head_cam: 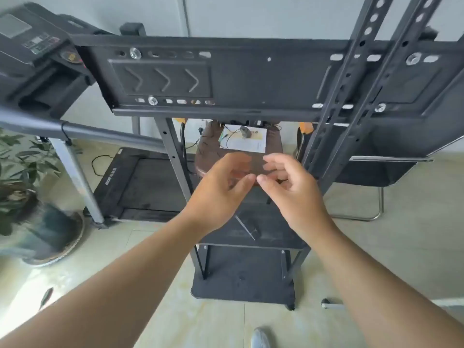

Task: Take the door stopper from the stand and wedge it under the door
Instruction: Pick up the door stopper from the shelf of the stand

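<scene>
The black metal stand (226, 79) fills the middle of the view, with a wide mounting plate on top, a dark shelf (271, 237) lower down and a base plate (241, 280) near the floor. A thin grey wedge-like piece (247, 228) lies on the shelf; I cannot tell whether it is the door stopper. My left hand (218, 194) and my right hand (293, 189) reach forward side by side above the shelf, blurred, with fingers loosely curled and thumbs almost touching. Neither holds anything. No door is in view.
A treadmill (140, 182) stands at the left with its console (32, 46) at the top left. A potted plant (30, 197) sits at the far left. Behind the stand is a brown stool (213, 151) with a white sheet (244, 140). A black chair (376, 172) is at the right.
</scene>
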